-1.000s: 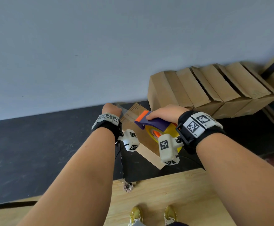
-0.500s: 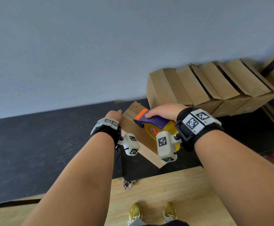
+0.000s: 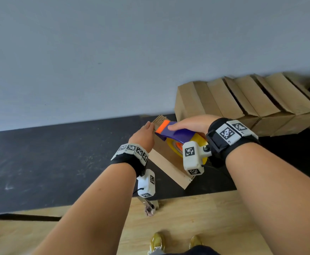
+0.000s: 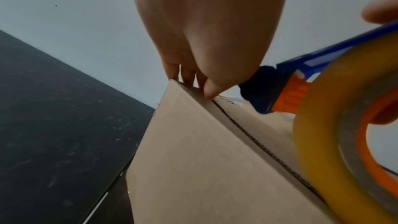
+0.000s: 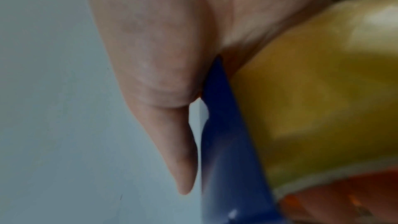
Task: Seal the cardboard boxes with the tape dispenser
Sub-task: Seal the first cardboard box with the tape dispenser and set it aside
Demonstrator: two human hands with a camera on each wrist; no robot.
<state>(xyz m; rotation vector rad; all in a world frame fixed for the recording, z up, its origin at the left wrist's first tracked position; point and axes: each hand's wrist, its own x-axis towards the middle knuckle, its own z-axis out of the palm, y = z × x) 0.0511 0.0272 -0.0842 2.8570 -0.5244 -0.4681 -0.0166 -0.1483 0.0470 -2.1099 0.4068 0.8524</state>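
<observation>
The right hand [image 3: 192,124] holds the blue and orange tape dispenser [image 3: 176,134] on the brown cardboard box [image 3: 166,162], whose far edge the left hand [image 3: 144,136] grips.

- We could read no words, brands or numbers anywhere.
- The wrist bands [image 3: 227,133] carried only black-and-white square code markers, with tiny print beneath them too small to read.
</observation>
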